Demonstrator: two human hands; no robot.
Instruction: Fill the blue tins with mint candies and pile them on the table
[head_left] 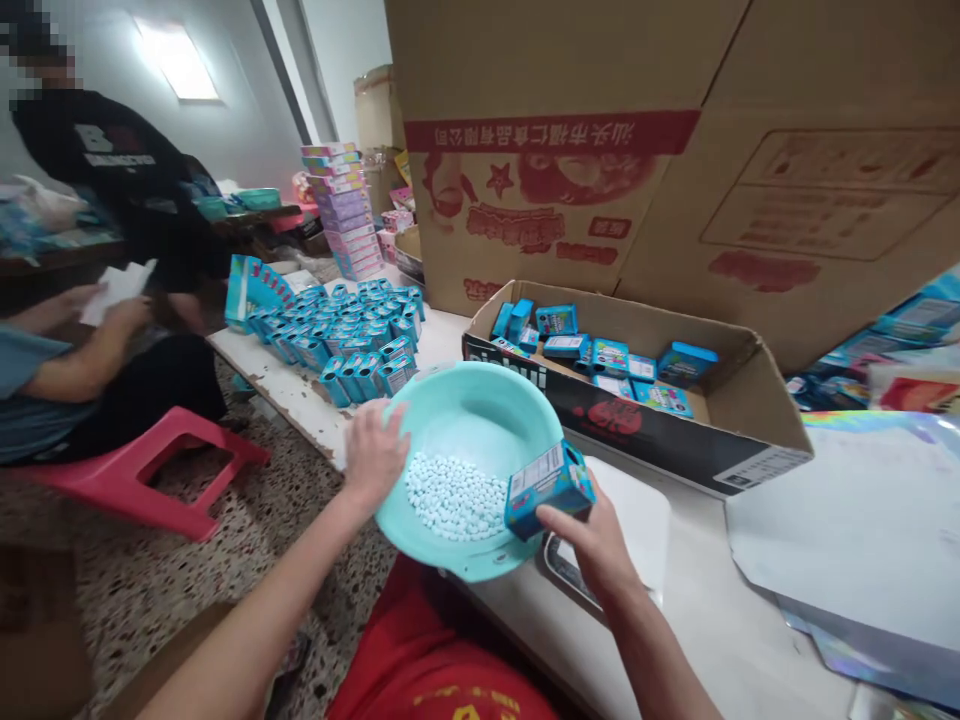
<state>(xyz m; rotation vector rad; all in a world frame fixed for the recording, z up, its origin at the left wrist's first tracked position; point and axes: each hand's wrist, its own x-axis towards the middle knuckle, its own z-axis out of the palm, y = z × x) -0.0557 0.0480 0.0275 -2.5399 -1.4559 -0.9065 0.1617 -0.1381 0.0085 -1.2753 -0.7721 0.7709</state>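
My left hand (373,455) grips the left rim of a turquoise plastic basin (480,420), which is tilted toward me. A heap of small pale-blue round candies (456,496) lies in its lower part. My right hand (592,540) is closed on a small blue printed box (547,487), held at the basin's right rim just above the candies. Under the basin and my right hand sits a white scale (637,520) on the table.
A low open carton (720,440) with several blue boxes stands behind the basin. Many more blue boxes (345,335) crowd the table's far left. Large cardboard boxes (675,150) rise behind. A white sheet (862,520) lies at right. Two people sit at left by a pink stool (150,470).
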